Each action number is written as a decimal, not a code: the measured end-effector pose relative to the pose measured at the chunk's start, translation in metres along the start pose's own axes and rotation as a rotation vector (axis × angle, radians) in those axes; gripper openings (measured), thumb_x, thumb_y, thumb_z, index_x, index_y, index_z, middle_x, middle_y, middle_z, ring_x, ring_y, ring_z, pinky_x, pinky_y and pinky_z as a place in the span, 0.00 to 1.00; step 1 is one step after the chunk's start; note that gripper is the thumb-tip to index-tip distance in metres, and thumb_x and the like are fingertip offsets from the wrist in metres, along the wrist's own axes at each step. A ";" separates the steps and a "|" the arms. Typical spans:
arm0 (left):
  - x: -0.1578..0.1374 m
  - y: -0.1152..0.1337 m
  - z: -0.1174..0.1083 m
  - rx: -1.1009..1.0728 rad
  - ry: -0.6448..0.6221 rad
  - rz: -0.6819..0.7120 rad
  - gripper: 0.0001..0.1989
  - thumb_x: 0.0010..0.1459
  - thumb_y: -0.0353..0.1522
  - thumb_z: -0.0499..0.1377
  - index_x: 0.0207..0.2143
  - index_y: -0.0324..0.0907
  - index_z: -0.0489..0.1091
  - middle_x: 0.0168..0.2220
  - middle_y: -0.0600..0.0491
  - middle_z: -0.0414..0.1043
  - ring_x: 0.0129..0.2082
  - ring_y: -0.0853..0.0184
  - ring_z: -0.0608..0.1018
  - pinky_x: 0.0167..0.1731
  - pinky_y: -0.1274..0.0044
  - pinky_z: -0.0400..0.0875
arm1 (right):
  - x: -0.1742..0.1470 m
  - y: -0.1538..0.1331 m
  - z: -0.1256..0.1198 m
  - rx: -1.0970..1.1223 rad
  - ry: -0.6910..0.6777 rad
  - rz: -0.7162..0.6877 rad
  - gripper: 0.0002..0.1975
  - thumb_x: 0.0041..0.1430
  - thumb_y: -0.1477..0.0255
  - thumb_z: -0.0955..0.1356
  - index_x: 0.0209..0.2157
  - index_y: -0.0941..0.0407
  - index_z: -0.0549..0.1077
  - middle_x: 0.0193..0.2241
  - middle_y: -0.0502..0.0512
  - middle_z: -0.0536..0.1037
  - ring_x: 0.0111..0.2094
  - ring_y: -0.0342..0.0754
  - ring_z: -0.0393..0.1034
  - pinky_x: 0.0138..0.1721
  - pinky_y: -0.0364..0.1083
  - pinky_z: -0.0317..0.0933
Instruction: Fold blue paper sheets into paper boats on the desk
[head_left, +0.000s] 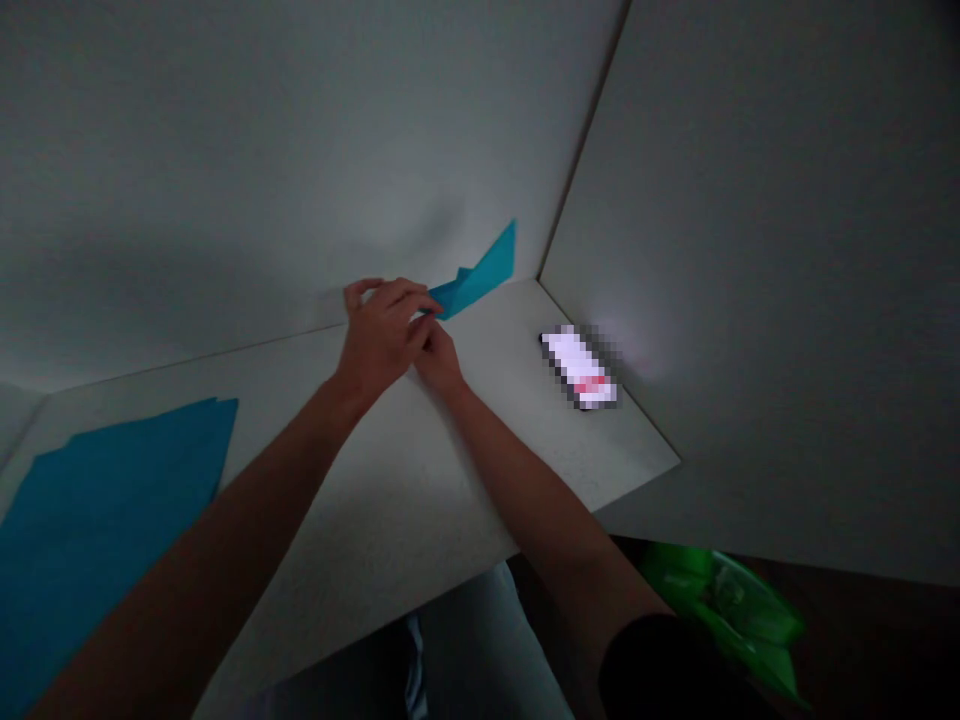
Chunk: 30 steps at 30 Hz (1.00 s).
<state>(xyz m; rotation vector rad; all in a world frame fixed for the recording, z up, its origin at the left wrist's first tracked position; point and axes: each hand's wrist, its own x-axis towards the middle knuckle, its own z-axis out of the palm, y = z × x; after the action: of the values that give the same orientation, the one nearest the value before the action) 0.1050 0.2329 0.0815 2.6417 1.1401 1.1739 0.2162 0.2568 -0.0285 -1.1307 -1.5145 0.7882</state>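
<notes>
A folded piece of blue paper (484, 275) is held up near the back wall, its pointed end rising to the right. My left hand (386, 325) grips its lower left end between thumb and fingers, with the other fingers curled above. Just below and touching the left, my right hand (439, 358) is closed at the same end of the paper. The fingertips of both hands overlap there, so the exact grip is partly hidden.
Blue sheets (112, 510) lie at the left on the white table (375, 540), partly behind my left forearm. A lit phone (577, 368) rests at the right by the side panel (780, 300). Below the table edge is a green plastic object (727, 610).
</notes>
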 end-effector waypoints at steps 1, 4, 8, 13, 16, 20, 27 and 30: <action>-0.021 -0.011 -0.017 0.028 0.049 -0.023 0.05 0.71 0.33 0.63 0.44 0.50 0.81 0.50 0.52 0.85 0.57 0.54 0.83 0.72 0.50 0.61 | -0.003 -0.002 0.000 0.021 0.055 0.015 0.24 0.71 0.41 0.65 0.40 0.48 0.70 0.29 0.47 0.71 0.33 0.50 0.70 0.37 0.49 0.70; -0.088 -0.044 -0.049 0.093 0.188 -0.185 0.05 0.70 0.36 0.65 0.48 0.49 0.78 0.47 0.49 0.86 0.50 0.53 0.85 0.65 0.53 0.69 | -0.011 -0.009 -0.002 0.121 0.147 0.032 0.30 0.68 0.35 0.64 0.35 0.49 0.70 0.25 0.46 0.69 0.29 0.47 0.65 0.34 0.47 0.64; -0.146 -0.070 -0.052 0.112 0.158 -0.239 0.06 0.71 0.33 0.62 0.48 0.47 0.79 0.46 0.48 0.86 0.47 0.55 0.85 0.58 0.58 0.73 | -0.016 -0.018 -0.006 0.166 0.068 0.006 0.34 0.67 0.33 0.64 0.36 0.50 0.73 0.25 0.47 0.70 0.29 0.47 0.65 0.34 0.47 0.63; -0.153 -0.073 -0.039 0.076 0.020 -0.124 0.13 0.73 0.30 0.61 0.50 0.50 0.85 0.45 0.49 0.84 0.46 0.59 0.83 0.48 0.66 0.76 | -0.023 -0.023 -0.007 0.081 -0.122 -0.024 0.34 0.57 0.33 0.74 0.46 0.50 0.76 0.28 0.47 0.74 0.27 0.45 0.64 0.30 0.46 0.58; -0.149 -0.070 -0.037 0.018 -0.043 -0.042 0.15 0.73 0.28 0.61 0.51 0.53 0.86 0.46 0.49 0.83 0.46 0.60 0.81 0.49 0.66 0.77 | -0.027 -0.020 -0.005 0.029 -0.164 -0.002 0.33 0.56 0.39 0.78 0.49 0.49 0.75 0.29 0.46 0.76 0.26 0.45 0.64 0.28 0.47 0.60; -0.149 -0.066 -0.038 -0.021 -0.083 -0.027 0.17 0.74 0.27 0.59 0.51 0.55 0.86 0.47 0.49 0.82 0.48 0.61 0.80 0.52 0.65 0.78 | -0.026 -0.008 -0.002 -0.039 -0.141 0.023 0.27 0.58 0.42 0.78 0.42 0.50 0.75 0.29 0.50 0.80 0.30 0.50 0.71 0.33 0.50 0.68; -0.150 -0.069 -0.034 0.037 -0.037 -0.179 0.13 0.73 0.43 0.65 0.50 0.47 0.85 0.45 0.45 0.82 0.46 0.55 0.81 0.50 0.63 0.78 | -0.018 0.000 -0.001 0.118 -0.099 0.011 0.22 0.61 0.49 0.75 0.46 0.50 0.77 0.39 0.55 0.85 0.40 0.56 0.78 0.47 0.57 0.76; -0.153 -0.076 -0.031 0.043 -0.064 -0.232 0.12 0.73 0.41 0.64 0.48 0.47 0.84 0.41 0.46 0.82 0.43 0.54 0.82 0.48 0.62 0.78 | -0.019 -0.004 -0.001 0.136 -0.140 0.025 0.22 0.60 0.52 0.75 0.50 0.50 0.77 0.42 0.55 0.85 0.44 0.56 0.79 0.50 0.56 0.76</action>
<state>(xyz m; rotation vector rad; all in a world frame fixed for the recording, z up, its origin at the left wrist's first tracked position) -0.0299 0.1833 -0.0153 2.4717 1.4281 1.0271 0.2161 0.2378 -0.0317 -1.0129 -1.5390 0.9892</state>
